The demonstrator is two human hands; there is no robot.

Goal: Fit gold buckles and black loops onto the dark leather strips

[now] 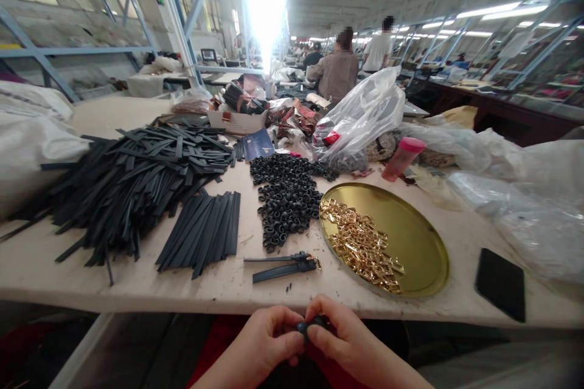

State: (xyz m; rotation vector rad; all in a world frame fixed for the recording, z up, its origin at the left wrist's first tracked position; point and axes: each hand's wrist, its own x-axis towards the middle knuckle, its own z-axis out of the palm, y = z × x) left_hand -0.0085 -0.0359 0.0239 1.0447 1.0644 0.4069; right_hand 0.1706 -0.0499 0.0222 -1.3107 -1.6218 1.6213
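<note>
**Left hand (272, 337) and right hand (340, 331) are pinching a small dark piece (302, 328) in front of the counter (150, 287)**

Well to the left of the loop pile (287, 200), a large heap of black strips (150, 176) is spreading over the counter, its ends pointing in many directions. Closer on that same side of the loop pile, a smaller strip stack (203, 234) is lying in a neater fan.

On the near side of the loop pile, two black straps (283, 270) are lying side by side, a gold buckle (317, 262) showing at their right end. Nearer the person than these, the left hand is grasping the small dark piece between thumb and fingers, which are hiding most of it. The right hand's thumb and fingers are grasping the same piece from the right.

Just right of the loop pile, a round gold tray (420, 237) is carrying many gold buckles (360, 243), mostly on its left half. Farther right and slightly behind the loop pile, a pink-lidded container (401, 159) is standing. Farthest right of the loop pile, a dark phone (500, 284) is lying flat.
</note>
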